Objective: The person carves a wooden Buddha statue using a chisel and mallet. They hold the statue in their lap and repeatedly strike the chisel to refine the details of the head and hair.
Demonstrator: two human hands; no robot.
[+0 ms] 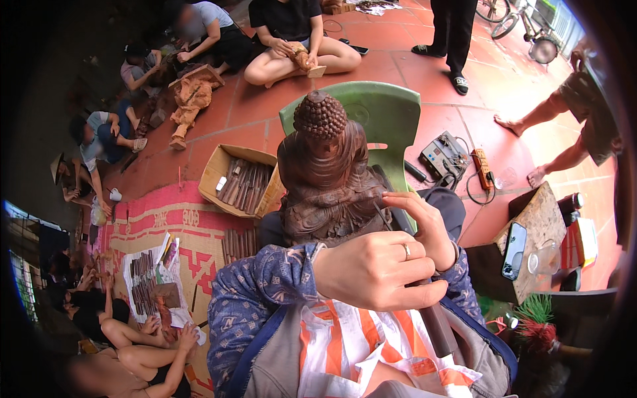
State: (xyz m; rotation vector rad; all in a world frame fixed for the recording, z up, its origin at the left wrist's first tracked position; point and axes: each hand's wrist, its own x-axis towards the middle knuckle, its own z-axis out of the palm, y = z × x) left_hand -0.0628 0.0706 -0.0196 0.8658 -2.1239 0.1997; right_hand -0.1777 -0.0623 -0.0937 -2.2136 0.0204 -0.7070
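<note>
A dark brown wooden Buddha statue (323, 182) sits upright before me, in front of a green plastic chair (391, 123). Wrapped round the handle of a wood carving chisel (438, 330) is my left hand (375, 268), with a ring on one finger. The handle runs down toward my lap. Beyond it, my right hand (428, 224) is closed on the chisel's shaft, its fingertips at the statue's knee. The cutting edge is hidden by the fingers and the statue. An orange-and-white striped cloth (358, 345) covers my lap.
Left of the statue stands a cardboard box (211, 179) of chisels, with more chisels (240, 245) on a red mat (159, 215). At right are a control box (443, 159), a power strip (482, 167) and a wooden block (541, 219) bearing a phone (513, 251). Several people sit around.
</note>
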